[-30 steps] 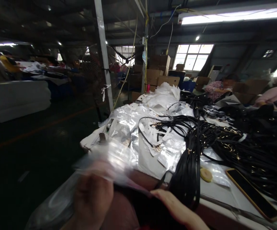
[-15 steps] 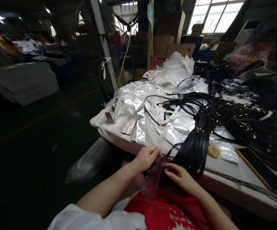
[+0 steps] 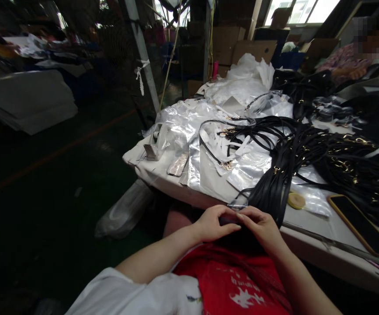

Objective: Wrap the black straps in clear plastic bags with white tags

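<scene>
A seated worker in a red apron and white sleeve brings both bare hands together above the lap, at the near edge of a crowded tabletop. The left hand and right hand nearly meet, fingers curled and almost closed on a piece of clear film whose edge shows just beyond the fingertips; how firmly each hand pinches cannot be told. Dark material sits below and between the hands, its shape hidden. Black straps with gold-coloured clasps hang over the edge beside the right hand and spread across the right side. Near them lie a yellowish roll and a phone in an orange-brown case. Glossy plastic bags heap at left. Across the work, a co-worker's patterned sleeve shows near cardboard boxes.
</scene>
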{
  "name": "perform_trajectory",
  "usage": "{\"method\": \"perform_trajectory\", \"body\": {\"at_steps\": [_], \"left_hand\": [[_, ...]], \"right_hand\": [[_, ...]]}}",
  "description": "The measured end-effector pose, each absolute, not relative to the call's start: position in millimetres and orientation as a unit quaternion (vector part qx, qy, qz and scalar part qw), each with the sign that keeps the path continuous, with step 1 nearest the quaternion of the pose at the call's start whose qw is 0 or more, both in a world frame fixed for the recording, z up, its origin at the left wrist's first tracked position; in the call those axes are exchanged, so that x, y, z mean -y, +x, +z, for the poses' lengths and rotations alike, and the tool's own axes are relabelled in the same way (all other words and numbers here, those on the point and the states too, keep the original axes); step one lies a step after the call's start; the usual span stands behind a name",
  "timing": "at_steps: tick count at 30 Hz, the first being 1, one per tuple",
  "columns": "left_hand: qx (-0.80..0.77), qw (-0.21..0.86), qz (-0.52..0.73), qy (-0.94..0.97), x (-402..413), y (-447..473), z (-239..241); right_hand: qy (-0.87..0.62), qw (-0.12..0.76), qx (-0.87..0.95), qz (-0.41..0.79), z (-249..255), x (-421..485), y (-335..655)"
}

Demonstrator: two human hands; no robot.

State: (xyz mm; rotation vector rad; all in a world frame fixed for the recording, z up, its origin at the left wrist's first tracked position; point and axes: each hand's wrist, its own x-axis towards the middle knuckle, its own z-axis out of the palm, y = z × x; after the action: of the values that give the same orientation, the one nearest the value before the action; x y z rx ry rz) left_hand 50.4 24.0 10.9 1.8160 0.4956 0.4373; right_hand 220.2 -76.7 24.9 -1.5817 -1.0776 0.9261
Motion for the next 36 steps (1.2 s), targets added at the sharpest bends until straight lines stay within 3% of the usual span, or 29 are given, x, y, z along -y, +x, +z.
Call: {"method": "perform_trajectory", "body": {"at_steps": [4, 20, 26, 30, 36], "left_hand": [[-0.259, 0.632, 0.190, 0.706, -24.0, 53.7, 16.7], [-0.221, 0.665, 0.170, 0.693, -19.6, 57.5, 22.7], [-0.203, 0.625, 0.146, 0.740, -26.9, 55.2, 24.5], [-0.206, 0.621, 0.068, 0.753, -27.7, 53.7, 19.3], [-0.210, 0.649, 0.041, 0.730, -24.2, 52.8, 16.4]], "right_hand": [[-0.655, 0.489, 0.437, 0.376, 27.7, 78.8, 218.7], [-0.658, 0.501, 0.469, 0.311, 35.1, 79.6, 208.2], [-0.634, 0.436, 0.516, 0.375, 43.0, 81.1, 213.8], [-0.669, 0.381, 0.552, 0.320, 45.9, 82.2, 211.7], [-0.703, 0.376, 0.535, 0.278, 39.5, 84.4, 207.0]]}}
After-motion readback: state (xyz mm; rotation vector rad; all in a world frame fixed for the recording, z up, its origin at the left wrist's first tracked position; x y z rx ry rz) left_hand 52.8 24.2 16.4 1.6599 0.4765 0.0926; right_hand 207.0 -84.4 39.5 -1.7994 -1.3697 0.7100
